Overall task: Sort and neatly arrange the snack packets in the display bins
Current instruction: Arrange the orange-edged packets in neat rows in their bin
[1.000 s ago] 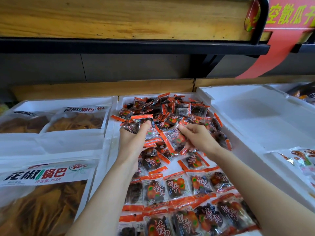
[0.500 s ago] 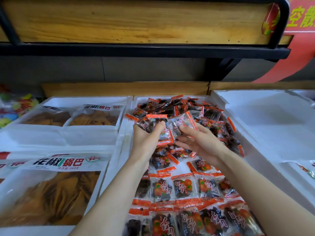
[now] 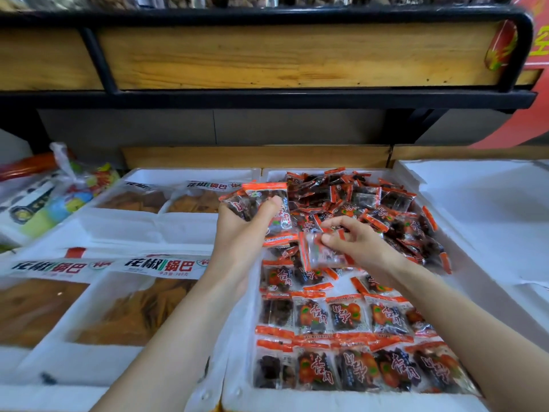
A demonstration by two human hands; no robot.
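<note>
Snack packets [image 3: 341, 316] lie in the foam bin [image 3: 297, 399], rowed near, heaped behind; left hand [image 3: 240, 233] grips a bunch [image 3: 261, 200], right hand [image 3: 359, 245] pinches one packet [image 3: 319, 252]; the slick bunch may slip and scatter over them.

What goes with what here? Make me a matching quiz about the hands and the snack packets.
Things:
1. left hand
2. right hand
3. neat rows
4. loose pile

States:
A. far end of the bin
B. grips a bunch
C. near end of the bin
D. pinches one packet

Pairs: 1-B, 2-D, 3-C, 4-A
</note>
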